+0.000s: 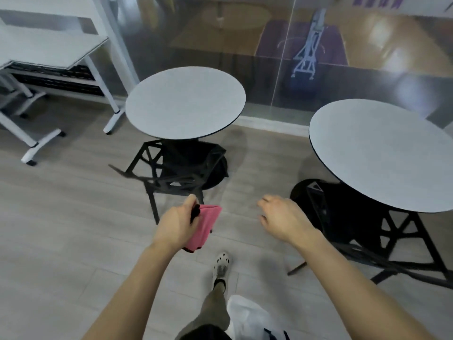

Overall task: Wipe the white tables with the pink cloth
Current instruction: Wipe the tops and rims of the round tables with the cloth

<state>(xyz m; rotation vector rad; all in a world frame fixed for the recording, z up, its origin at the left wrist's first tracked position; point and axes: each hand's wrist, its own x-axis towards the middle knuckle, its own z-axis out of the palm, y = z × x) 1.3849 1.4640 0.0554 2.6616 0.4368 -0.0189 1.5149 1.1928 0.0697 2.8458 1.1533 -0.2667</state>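
Above floor: left hand (174,225) grips pink cloth (203,227); right hand (282,217) loose, empty.

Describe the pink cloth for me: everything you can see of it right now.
The cloth is pink, soft-looking fabric, folded flat into a rough rectangle. It hangs over the floor, gripped at its upper edge by the left hand, beside something small and black in the same grip. It touches neither the left table nor the right table; the right hand is apart from it.
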